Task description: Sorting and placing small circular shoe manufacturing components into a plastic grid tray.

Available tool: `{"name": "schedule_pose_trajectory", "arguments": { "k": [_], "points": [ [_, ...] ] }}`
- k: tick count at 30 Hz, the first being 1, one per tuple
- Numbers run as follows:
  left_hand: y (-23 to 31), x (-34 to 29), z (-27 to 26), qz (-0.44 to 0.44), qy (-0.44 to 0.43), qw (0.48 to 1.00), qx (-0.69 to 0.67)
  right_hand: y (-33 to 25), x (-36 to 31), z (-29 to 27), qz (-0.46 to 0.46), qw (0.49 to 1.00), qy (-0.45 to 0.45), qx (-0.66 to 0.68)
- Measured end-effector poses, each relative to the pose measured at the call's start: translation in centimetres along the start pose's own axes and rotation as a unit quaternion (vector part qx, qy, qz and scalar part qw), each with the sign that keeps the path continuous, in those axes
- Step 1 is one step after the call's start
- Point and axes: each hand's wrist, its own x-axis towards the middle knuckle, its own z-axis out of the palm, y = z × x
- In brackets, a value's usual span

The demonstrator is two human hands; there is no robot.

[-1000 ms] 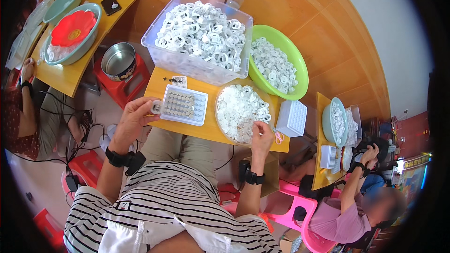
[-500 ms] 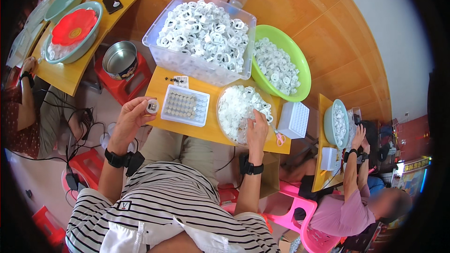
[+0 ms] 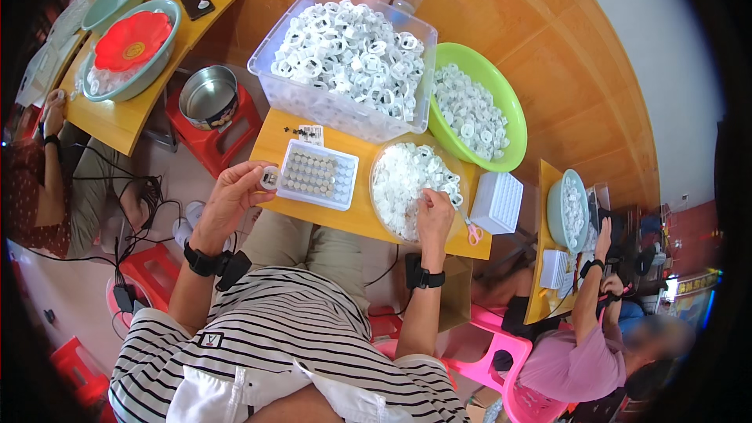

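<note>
Between the thumb and fingers of my left hand (image 3: pixel 233 193) is a small round white plastic piece (image 3: pixel 269 178) with something dark or metallic inside it. It is held beside a white tray (image 3: pixel 319 202) with rows of small silvery discs (image 3: pixel 307 172). My right hand (image 3: pixel 435 223) is over the right part of a clear round bowl (image 3: pixel 377 215) heaped with small white plastic parts (image 3: pixel 403 180). Its fingers are curled together, and whatever is between them is hidden.
Behind stand a clear bin (image 3: pixel 266 78) of white rings and a green basin (image 3: pixel 517 129) of similar parts. Pink scissors (image 3: pixel 474 233) lie by a white gridded box (image 3: pixel 495 204). Small black parts (image 3: pixel 301 131) lie behind the tray. Co-workers sit at tables left and right.
My right hand's fingers have drawn in and curled at the bowl. My left hand keeps hold of the round piece. The right co-worker's hands have moved apart.
</note>
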Motion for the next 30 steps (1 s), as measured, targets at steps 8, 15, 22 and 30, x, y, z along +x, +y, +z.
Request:
{"name": "schedule_pose_trajectory", "arguments": {
  "k": [8,15,22,30],
  "points": [
    [0.0,0.3,0.6,-0.011,-0.02,1.0,-0.006,1.3,-0.3,-0.4,0.023,0.996,0.084,0.031],
    [0.2,0.5,2.0,-0.02,-0.009,1.0,0.015,-2.1,-0.4,-2.1,0.24,0.797,0.043,0.552],
    [-0.3,1.3,3.4,-0.043,-0.066,0.997,0.021,-4.1,-1.4,-1.0,0.235,0.766,0.004,0.599],
    [-0.7,1.3,4.1,-0.057,-0.097,0.993,0.044,-6.8,-2.3,0.0,0.226,0.773,-0.025,0.593]
  ]
}}
